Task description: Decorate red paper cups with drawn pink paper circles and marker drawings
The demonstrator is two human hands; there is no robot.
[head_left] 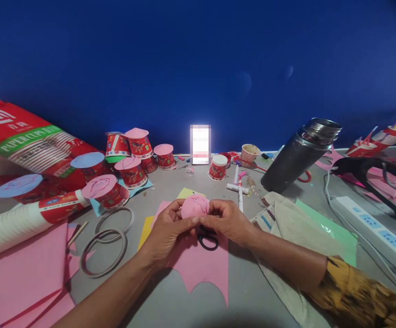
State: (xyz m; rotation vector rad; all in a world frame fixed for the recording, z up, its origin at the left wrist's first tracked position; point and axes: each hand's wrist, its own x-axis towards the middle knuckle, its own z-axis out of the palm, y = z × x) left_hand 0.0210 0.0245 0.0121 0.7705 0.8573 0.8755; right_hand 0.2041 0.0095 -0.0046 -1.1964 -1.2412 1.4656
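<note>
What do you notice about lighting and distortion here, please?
In the head view, a bright pixelated rectangle glows against the wall; wide-angle stretch seems to lean the flask outward; the top-right corner darkens; shadow lies below the left hand.

The left hand (165,228) and right hand (230,222) pinch a pink paper disc (194,207) over a crowded table (164,303).
Drawn lines cross the disc's face; below the hands, a black scissors handle (209,248) shows over a pink sheet (205,271) with scalloped cuts. On the left, red paper cups (133,176) wear pink or blue tops (87,160) near two grey rings (97,275); on the right are a rumpled cloth (297,228), dark flask (293,159) and white power strip (362,218).
</note>
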